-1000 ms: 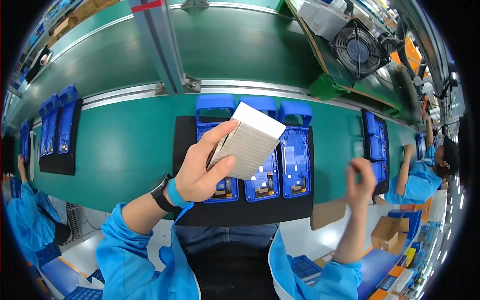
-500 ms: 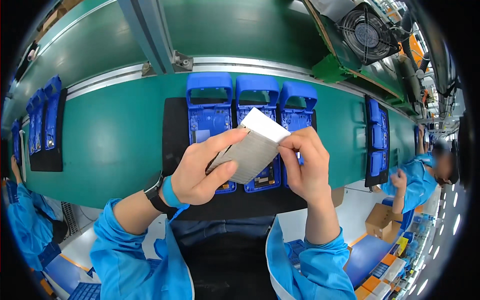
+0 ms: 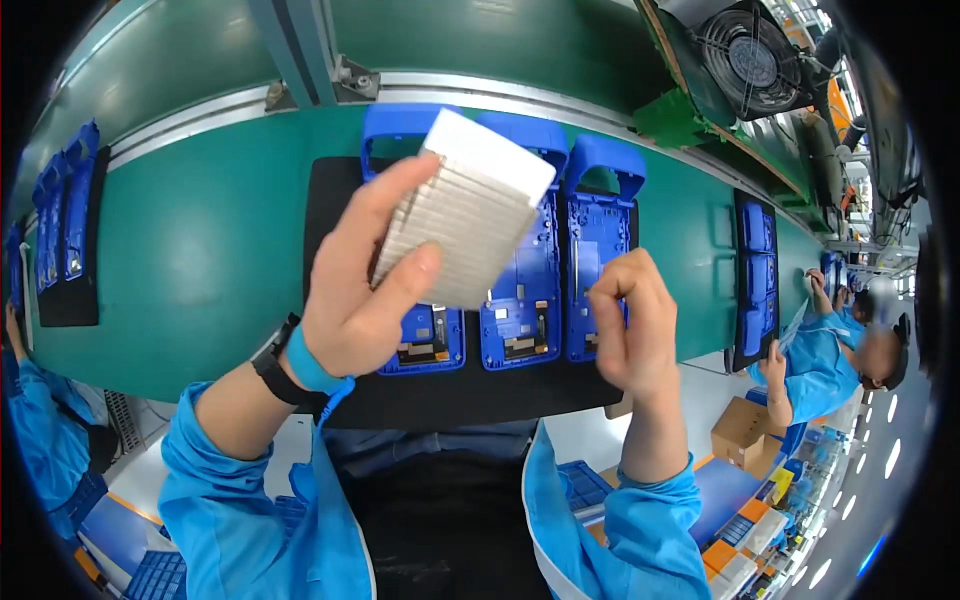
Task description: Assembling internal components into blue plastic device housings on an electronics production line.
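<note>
My left hand (image 3: 358, 285) grips a pad of sheets (image 3: 465, 230), silvery grey and ruled into narrow strips, with a bare white end. Its thumb lies across the strips and the fingers go round the far edge. To the right and apart from the pad, my right hand (image 3: 636, 322) is closed, thumb and forefinger pressed together; anything between them is too small to make out. Below both hands lie three blue plastic housings (image 3: 520, 275) side by side on a black mat (image 3: 480, 405). The pad and my left hand cover much of the left housing.
The mat rests on a green bench (image 3: 210, 250). More blue housings stand on mats at the left (image 3: 75, 295) and right (image 3: 768, 310). A metal post (image 3: 292, 50) rises behind; a fan (image 3: 748, 60) sits at back right. Co-workers sit on both sides. A cardboard box (image 3: 742, 432) is low right.
My right hand has come away from the pad's corner, its fingers still pinched. The left hand has lifted the pad up and left, and more of its white end shows.
</note>
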Demonstrator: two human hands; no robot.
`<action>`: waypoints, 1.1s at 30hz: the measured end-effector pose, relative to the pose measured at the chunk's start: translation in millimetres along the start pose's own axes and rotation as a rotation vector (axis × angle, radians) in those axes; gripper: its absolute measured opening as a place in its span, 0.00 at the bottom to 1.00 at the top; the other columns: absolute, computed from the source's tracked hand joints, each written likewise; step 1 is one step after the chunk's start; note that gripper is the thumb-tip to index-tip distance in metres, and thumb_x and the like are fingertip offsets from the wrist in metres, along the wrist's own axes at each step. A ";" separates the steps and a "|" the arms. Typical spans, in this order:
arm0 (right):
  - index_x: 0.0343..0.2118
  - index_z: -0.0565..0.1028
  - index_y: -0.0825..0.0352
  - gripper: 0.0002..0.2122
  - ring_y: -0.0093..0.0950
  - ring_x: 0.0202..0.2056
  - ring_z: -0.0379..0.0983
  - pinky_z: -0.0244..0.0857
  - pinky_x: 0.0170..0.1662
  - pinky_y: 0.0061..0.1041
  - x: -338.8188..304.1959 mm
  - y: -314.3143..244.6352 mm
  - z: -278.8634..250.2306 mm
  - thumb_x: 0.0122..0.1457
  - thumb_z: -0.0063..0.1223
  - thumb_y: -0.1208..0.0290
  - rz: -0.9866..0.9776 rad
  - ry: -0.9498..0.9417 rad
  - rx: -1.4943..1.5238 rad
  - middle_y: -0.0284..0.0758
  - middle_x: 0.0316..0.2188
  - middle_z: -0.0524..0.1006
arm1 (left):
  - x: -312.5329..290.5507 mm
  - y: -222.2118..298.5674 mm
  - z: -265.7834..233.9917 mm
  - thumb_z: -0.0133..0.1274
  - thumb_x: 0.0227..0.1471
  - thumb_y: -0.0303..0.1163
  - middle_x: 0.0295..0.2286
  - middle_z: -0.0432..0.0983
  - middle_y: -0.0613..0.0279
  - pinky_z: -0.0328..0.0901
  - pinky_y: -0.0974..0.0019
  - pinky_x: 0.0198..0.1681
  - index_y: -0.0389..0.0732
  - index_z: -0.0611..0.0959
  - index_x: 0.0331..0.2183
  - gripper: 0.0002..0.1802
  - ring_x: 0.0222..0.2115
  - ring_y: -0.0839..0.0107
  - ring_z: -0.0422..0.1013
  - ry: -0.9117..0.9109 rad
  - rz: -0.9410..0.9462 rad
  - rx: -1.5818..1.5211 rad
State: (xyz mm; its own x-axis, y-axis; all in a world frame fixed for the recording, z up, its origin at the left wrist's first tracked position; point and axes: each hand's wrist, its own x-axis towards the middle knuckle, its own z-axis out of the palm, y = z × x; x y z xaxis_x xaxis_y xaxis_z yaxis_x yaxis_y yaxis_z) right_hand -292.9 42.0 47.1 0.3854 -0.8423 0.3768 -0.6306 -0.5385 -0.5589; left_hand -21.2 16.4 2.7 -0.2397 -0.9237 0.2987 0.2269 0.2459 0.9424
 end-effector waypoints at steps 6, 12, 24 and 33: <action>0.31 0.69 0.70 0.06 0.37 0.29 0.68 0.64 0.33 0.30 -0.4 23.1 -30.0 0.55 0.51 0.87 0.103 -0.399 -0.060 0.39 0.29 0.70 | 4.9 -5.3 -1.2 0.47 0.61 0.25 0.54 0.71 0.51 0.61 0.64 0.58 0.34 0.64 0.63 0.29 0.55 0.66 0.68 0.009 0.070 -0.011; 0.32 0.71 0.70 0.07 0.43 0.31 0.70 0.66 0.34 0.35 9.0 24.9 -34.5 0.53 0.54 0.86 0.101 -0.682 -0.159 0.42 0.31 0.70 | 5.0 -11.3 -7.6 0.45 0.62 0.24 0.54 0.72 0.47 0.62 0.63 0.58 0.33 0.62 0.64 0.30 0.55 0.64 0.69 -0.046 0.101 0.070; 0.33 0.71 0.70 0.08 0.44 0.33 0.71 0.67 0.35 0.38 20.3 29.5 -35.8 0.52 0.57 0.85 0.033 -0.835 -0.201 0.41 0.31 0.71 | 5.0 -17.2 -8.9 0.45 0.63 0.26 0.54 0.72 0.44 0.65 0.63 0.56 0.34 0.59 0.65 0.31 0.54 0.63 0.71 -0.092 0.146 0.126; 0.33 0.72 0.70 0.09 0.42 0.33 0.72 0.67 0.35 0.37 17.3 30.2 -34.6 0.51 0.59 0.84 0.012 -0.825 -0.222 0.41 0.31 0.72 | 4.9 -21.2 -10.0 0.46 0.63 0.29 0.53 0.74 0.45 0.66 0.66 0.54 0.36 0.60 0.65 0.31 0.53 0.65 0.72 -0.111 0.185 0.153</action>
State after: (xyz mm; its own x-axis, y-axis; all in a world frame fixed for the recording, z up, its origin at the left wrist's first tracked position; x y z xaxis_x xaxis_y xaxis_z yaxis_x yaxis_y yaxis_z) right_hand -328.5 11.9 62.3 0.6911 -0.6407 -0.3345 -0.7216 -0.5854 -0.3697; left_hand -17.7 3.7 -17.4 -0.3117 -0.8229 0.4751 0.1331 0.4573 0.8793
